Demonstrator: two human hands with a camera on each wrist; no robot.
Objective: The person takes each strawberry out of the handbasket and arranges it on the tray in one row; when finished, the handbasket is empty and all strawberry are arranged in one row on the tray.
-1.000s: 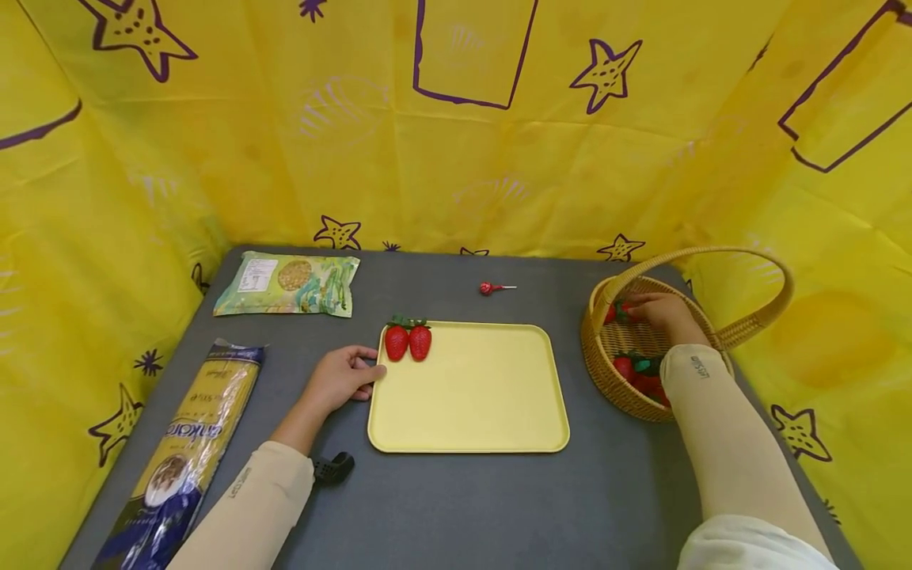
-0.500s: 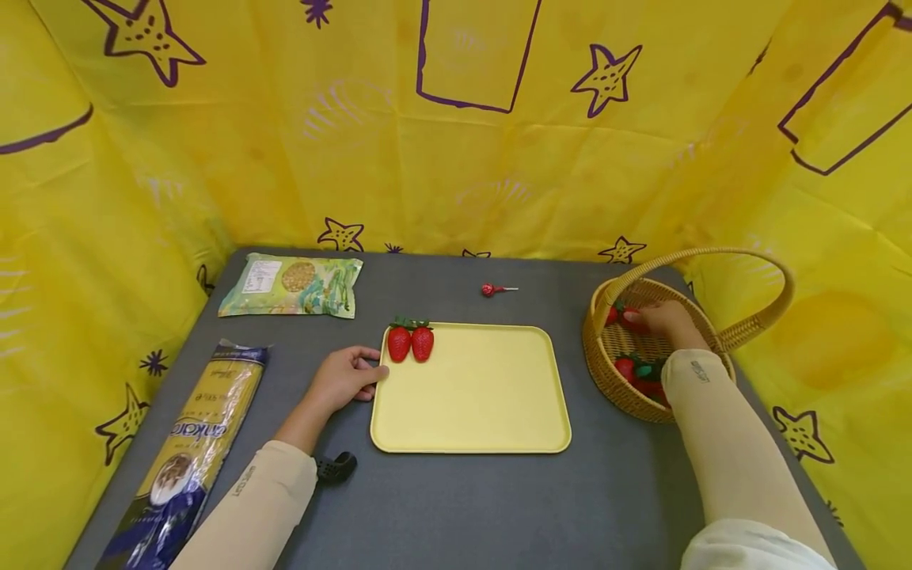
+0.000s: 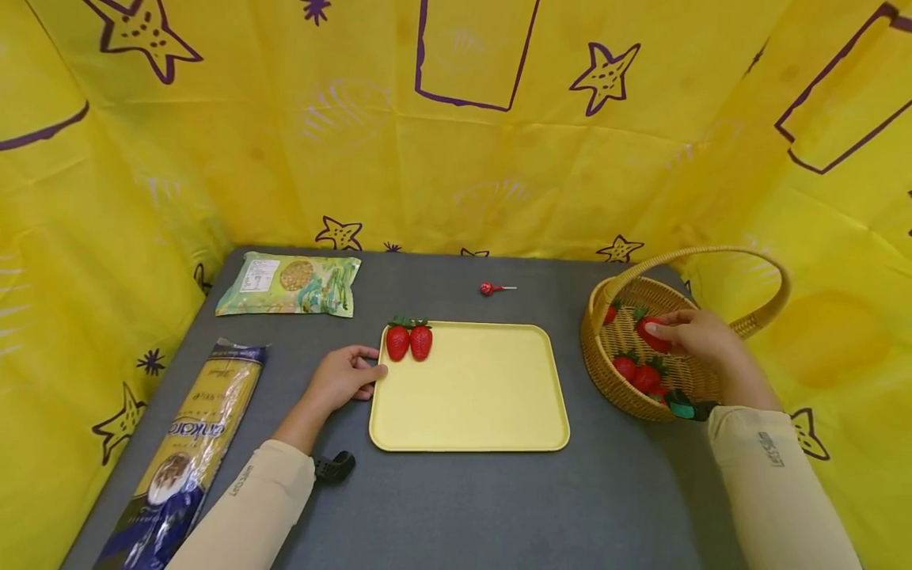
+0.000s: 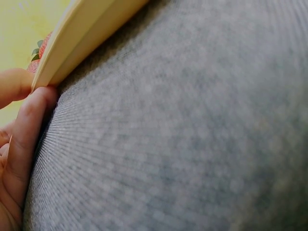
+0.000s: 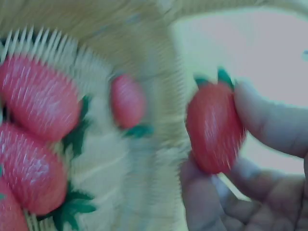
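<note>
My left hand (image 3: pixel 345 375) pinches the left edge of a pale yellow tray (image 3: pixel 480 396), thumb on top and fingers at its side and underneath. Two red strawberries (image 3: pixel 409 342) with green leaves lie side by side in the tray's far left corner. My right hand (image 3: pixel 707 339) holds another strawberry (image 3: pixel 654 336) over the wicker basket (image 3: pixel 604 372), leaves pointing away from me. In the right wrist view, thumb and fingertips grip this strawberry (image 5: pixel 214 127) by its sides. Several more strawberries (image 3: pixel 646 378) lie inside the basket, one apart by its wall (image 5: pixel 128 101).
The basket's tall handle (image 3: pixel 773 293) arches to the right of my hand. Behind the tray lies a red lollipop (image 3: pixel 488 289). A green printed bag (image 3: pixel 292 285) lies at the back left, and a long pasta packet (image 3: pixel 188 451) along the left side.
My right hand has lifted a strawberry from the basket floor and shifted slightly right and toward me, uncovering more strawberries. The left hand stays at the tray's edge.
</note>
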